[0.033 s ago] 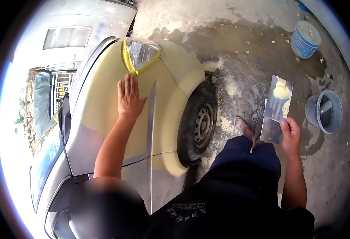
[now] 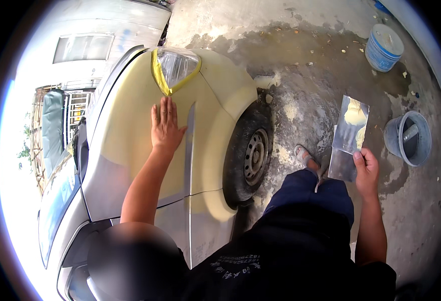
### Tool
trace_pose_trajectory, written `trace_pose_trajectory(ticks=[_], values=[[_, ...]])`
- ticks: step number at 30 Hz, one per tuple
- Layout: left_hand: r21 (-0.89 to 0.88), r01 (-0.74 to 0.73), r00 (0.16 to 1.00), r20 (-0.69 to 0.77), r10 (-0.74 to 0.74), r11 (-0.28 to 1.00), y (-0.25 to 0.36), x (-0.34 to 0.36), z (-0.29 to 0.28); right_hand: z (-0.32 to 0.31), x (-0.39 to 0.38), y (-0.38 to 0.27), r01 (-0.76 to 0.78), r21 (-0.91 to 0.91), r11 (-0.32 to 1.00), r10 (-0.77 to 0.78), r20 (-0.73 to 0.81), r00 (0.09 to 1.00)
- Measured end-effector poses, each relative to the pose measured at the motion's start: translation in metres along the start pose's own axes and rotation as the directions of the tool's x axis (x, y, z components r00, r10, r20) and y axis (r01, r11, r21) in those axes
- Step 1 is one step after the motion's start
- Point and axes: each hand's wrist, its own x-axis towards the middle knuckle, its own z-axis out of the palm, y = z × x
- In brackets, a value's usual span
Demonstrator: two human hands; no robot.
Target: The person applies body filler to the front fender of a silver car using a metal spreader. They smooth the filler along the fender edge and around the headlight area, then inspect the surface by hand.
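Note:
My left hand (image 2: 166,131) lies flat on the car's front fender (image 2: 130,125), its fingers stretched out and the thumb spread to the side. Pale yellow filler covers much of this panel, with grey showing lower down. The fingertips point at the headlight (image 2: 177,64), which is covered with clear film and edged with yellow tape (image 2: 161,83). Away from the car, my right hand (image 2: 366,173) grips two thin, shiny metal putty plates (image 2: 348,123) between thumb and fingers. They overlap, and cream-coloured putty (image 2: 356,113) is smeared on the upper one.
The front wheel (image 2: 253,155) is to the right of my left hand. On the stained concrete floor (image 2: 311,95) stand a blue-and-white bucket (image 2: 384,48) with its lid on and an open grey bucket (image 2: 415,140) at the right. My sandalled foot (image 2: 306,154) shows beside the wheel.
My left hand sits slightly farther right and nearer to me on the fender, a little farther from the headlight tape. The right hand keeps its hold on the plates.

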Motion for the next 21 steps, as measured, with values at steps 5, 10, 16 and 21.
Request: trace_pose_trajectory(ticks=[5, 10, 16, 21], values=[[0.002, -0.188, 0.979, 0.084, 0.187, 0.982, 0.036, -0.037, 0.032, -0.007, -0.026, -0.005, -0.028, -0.063, 0.998, 0.026, -0.036, 0.999], [0.043, -0.293, 0.951, 0.121, 0.286, 0.955, 0.045, -0.070, 0.056, -0.009, -0.034, -0.001, -0.040, -0.046, 0.998, 0.036, -0.078, 0.996], [0.034, -0.328, 0.939, 0.116, 0.323, 0.944, 0.051, -0.033, 0.045, -0.003, -0.029, -0.003, -0.024, -0.008, 1.000, 0.022, -0.154, 0.988], [0.061, -0.276, 0.960, 0.057, 0.272, 0.959, 0.061, 0.035, 0.038, 0.003, -0.032, -0.008, -0.100, -0.036, 0.994, 0.094, -0.154, 0.984]])
